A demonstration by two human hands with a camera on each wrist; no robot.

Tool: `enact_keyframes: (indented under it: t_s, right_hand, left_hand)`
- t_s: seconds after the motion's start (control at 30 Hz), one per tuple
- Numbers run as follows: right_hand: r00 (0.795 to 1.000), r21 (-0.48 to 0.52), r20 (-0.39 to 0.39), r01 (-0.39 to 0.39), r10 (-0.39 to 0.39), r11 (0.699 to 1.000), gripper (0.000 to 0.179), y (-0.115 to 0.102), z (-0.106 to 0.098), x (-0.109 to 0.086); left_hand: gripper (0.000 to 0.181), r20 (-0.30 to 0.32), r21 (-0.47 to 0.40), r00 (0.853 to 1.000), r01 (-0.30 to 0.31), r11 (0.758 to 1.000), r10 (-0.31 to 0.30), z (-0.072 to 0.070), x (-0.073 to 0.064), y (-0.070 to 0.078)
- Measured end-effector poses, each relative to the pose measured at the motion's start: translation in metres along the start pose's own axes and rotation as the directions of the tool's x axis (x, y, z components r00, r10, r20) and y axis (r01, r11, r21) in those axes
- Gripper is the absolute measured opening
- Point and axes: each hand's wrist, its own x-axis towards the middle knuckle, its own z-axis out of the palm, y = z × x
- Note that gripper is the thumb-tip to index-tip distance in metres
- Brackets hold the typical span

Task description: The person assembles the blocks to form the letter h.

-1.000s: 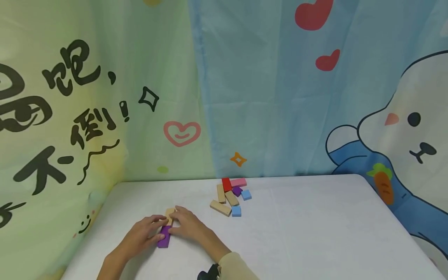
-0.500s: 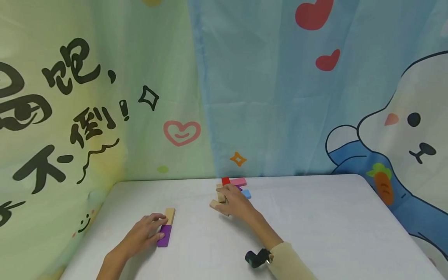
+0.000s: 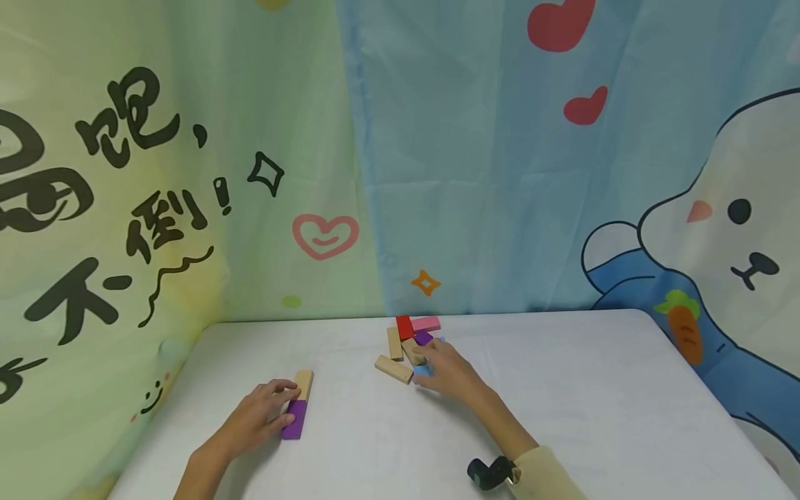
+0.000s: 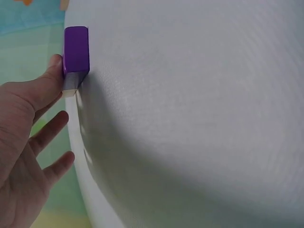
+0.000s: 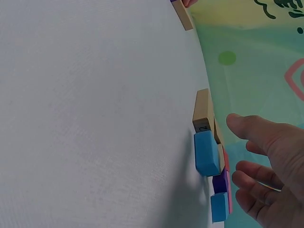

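Note:
At the left of the table, a purple block (image 3: 296,420) and a plain wooden block (image 3: 305,385) lie end to end in a line. My left hand (image 3: 253,418) rests along their left side, thumb against the purple block (image 4: 76,50) and fingertips by the wooden one. Over the right side of the loose block pile is my right hand (image 3: 455,375), its fingers loosely spread. Below it, a blue block (image 5: 206,153) shows partly in the head view. In the right wrist view, the thumb and fingers of my right hand (image 5: 275,161) stand apart with nothing between them.
The pile also has a wooden block (image 3: 393,369) in front, another wooden block (image 3: 394,344) behind it, a red block (image 3: 404,328), a pink block (image 3: 427,323) and a small purple block (image 3: 423,338). A printed curtain (image 3: 437,173) hangs behind the white table (image 3: 562,403).
My right hand has left the two aligned blocks, crossed to the pile, passed over its wooden blocks and shifted right to the blue block. My left hand has stayed in place.

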Motion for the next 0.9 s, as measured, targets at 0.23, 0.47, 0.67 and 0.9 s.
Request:
enact_keyframes:
  t_s: [0.23,0.47,0.67,0.9]
  right_hand:
    - [0.997,0.014,-0.040,0.061,-0.060,0.998,0.045,0.002,0.011,0.003]
    - [0.995,-0.006,-0.015,0.103,-0.103,0.995,0.039,-0.002,0.026,0.006]
    - [0.993,-0.036,-0.038,0.109,-0.110,0.993,0.034,-0.005,0.029,0.007]
    - [0.989,-0.045,-0.009,0.150,-0.151,0.988,0.033,-0.013,0.028,0.004]
  left_hand:
    - [0.040,-0.011,-0.015,1.000,-0.003,1.000,0.003,-0.001,-0.001,0.001]
    - [0.040,-0.012,-0.013,1.000,-0.011,1.000,0.011,-0.001,-0.001,0.001]
    - [0.040,-0.014,-0.014,1.000,-0.020,1.000,0.020,-0.001,0.000,0.001]
    - [0.041,-0.043,0.021,0.997,-0.056,0.998,0.057,0.001,0.001,-0.002]
